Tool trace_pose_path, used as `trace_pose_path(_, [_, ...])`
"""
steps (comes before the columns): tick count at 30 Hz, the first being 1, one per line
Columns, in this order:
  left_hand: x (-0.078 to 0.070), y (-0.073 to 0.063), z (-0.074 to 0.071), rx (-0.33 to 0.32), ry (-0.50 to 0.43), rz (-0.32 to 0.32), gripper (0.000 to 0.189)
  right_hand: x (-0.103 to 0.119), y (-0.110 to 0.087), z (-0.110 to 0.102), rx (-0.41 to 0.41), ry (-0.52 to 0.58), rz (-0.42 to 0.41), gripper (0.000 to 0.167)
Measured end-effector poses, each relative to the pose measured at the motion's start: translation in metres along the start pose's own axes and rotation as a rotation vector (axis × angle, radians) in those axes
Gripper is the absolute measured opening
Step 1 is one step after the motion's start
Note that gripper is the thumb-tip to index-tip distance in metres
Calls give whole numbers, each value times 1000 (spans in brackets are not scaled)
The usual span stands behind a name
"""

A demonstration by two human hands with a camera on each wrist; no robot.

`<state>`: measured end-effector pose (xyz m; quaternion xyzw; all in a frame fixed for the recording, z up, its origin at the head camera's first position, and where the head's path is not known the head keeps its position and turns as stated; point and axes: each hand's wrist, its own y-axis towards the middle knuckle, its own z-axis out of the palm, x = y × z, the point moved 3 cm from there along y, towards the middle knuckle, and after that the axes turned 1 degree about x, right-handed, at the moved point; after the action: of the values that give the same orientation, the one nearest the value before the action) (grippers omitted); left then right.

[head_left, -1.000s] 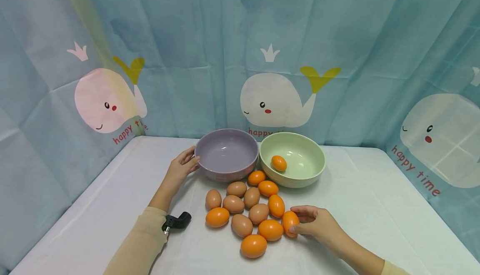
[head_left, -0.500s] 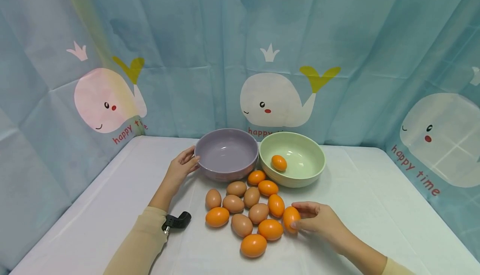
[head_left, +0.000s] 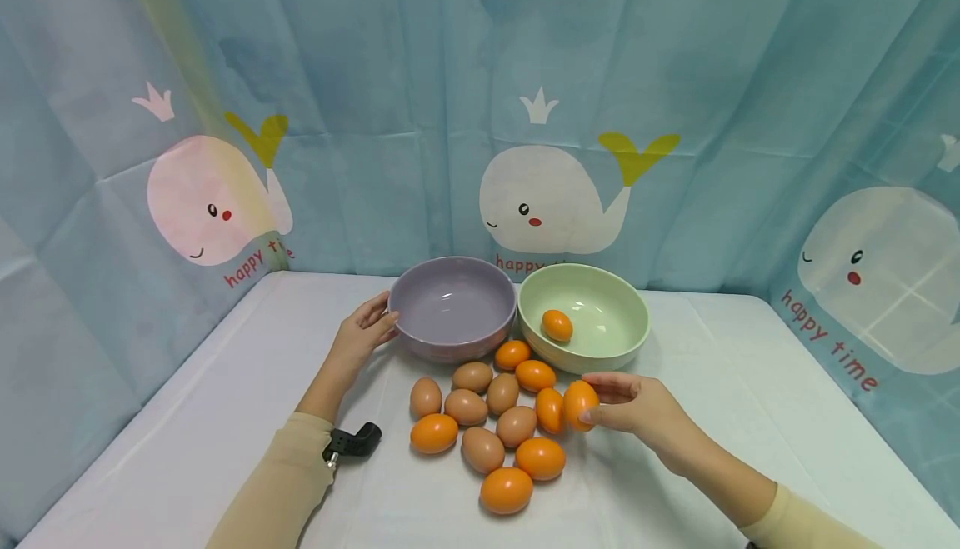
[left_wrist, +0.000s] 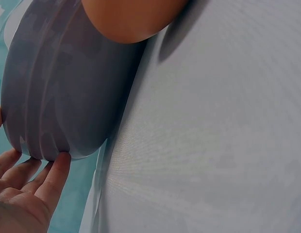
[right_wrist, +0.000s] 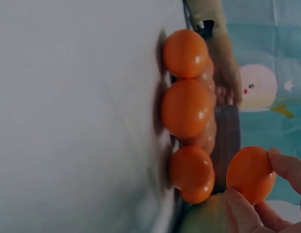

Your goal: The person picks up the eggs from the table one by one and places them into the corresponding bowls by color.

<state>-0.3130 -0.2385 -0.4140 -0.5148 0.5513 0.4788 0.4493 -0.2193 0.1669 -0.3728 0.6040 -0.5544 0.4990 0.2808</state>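
My right hand (head_left: pixel 645 414) pinches a smooth orange egg (head_left: pixel 581 405) between thumb and fingers, raised off the table beside the cluster. In the right wrist view the held egg (right_wrist: pixel 251 174) sits at the fingertips. My left hand (head_left: pixel 358 337) holds the left side of a purple bowl (head_left: pixel 453 344). Its thumb is at the rim, and its fingers (left_wrist: pixel 54 182) touch the outer wall. A green bowl (head_left: pixel 618 316) adjoins the purple one and contains one orange egg (head_left: pixel 557 326). Brown eggs (head_left: pixel 467 407) and more orange eggs (head_left: pixel 541 458) lie grouped before the bowls.
A white cloth (head_left: pixel 247 416) covers the table. Behind it hangs a blue curtain (head_left: pixel 420 116) printed with whales. A black wrist strap (head_left: pixel 352 442) is on the left forearm.
The right hand has lifted its orange egg off the table and moved it away from me, towards the green bowl. The left hand and both bowls have stayed in place.
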Motion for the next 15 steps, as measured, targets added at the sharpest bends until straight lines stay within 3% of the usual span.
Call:
trace_pose_path(7, [0,0,0,-2,2,-2,66,18,6,-7,22,18,-64,59])
trace_pose_path(15, [0,0,0,2,-2,6,66,30,18,-14,24,64,-74,61])
